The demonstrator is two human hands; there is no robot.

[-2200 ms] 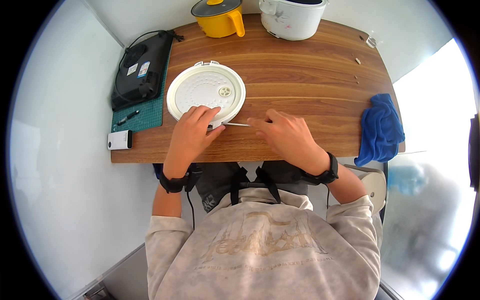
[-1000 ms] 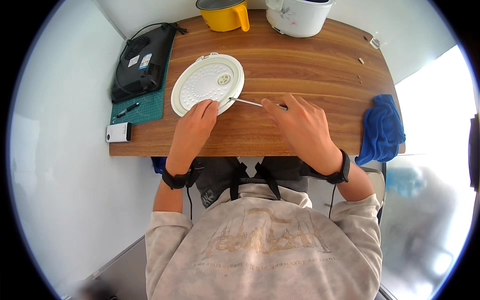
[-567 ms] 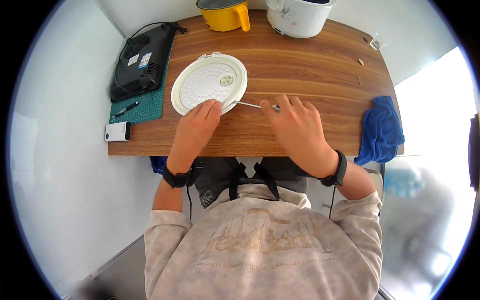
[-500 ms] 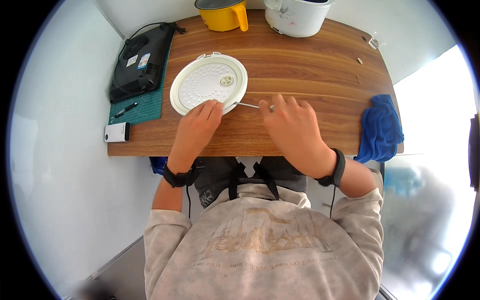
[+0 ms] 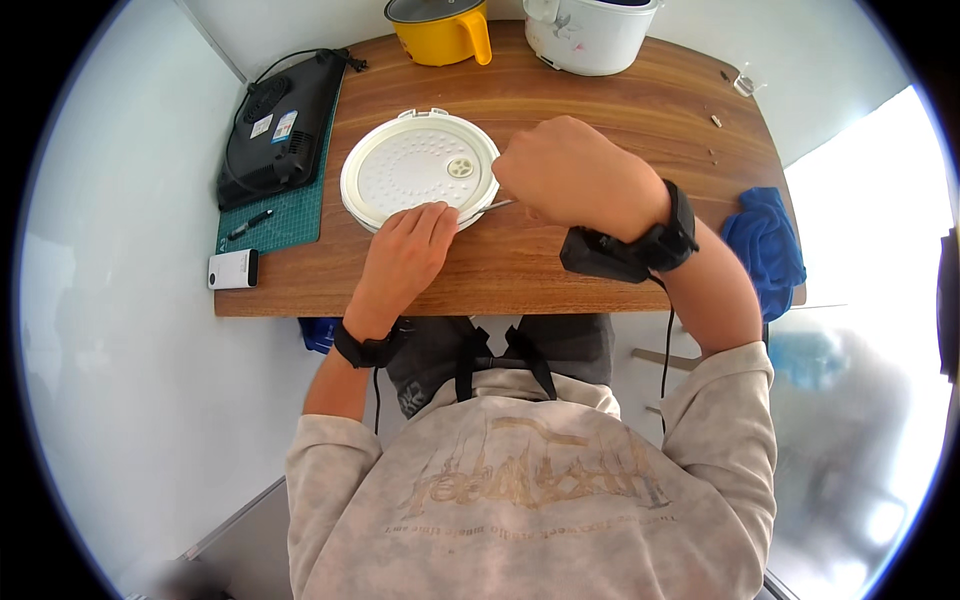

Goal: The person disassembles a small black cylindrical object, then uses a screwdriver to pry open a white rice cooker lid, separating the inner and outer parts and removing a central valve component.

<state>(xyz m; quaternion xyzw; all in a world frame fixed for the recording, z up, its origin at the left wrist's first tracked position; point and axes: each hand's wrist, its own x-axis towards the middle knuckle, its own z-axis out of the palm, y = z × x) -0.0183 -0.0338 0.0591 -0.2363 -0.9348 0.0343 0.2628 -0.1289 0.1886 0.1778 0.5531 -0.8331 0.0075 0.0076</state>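
A round white rice cooker lid [image 5: 400, 180] lies on the table with its dimpled underside up; a small round vent sits right of its middle. The near rim is gripped by my left hand [image 5: 408, 250], its fingers close together and the thumb hidden. My right hand [image 5: 580, 178] is closed in a fist around a screwdriver [image 5: 495, 206]. Only its thin metal shaft shows, the handle being hidden in the fist. The shaft slants to the lid's near right rim, beside my left fingertips; whether its tip is under the edge I cannot tell.
A yellow pot [image 5: 440, 38] and a white rice cooker body [image 5: 590, 38] stand at the back. On the left are a black appliance [image 5: 285, 130], a green cutting mat [image 5: 300, 215], a pen [image 5: 250, 224] and a white power bank [image 5: 232, 270]. A blue cloth [image 5: 765, 250] hangs at right.
My right hand has turned over and risen up and slightly left, its wrist rolling with the screwdriver. The lid has shifted slightly right; my left hand remains at its near rim.
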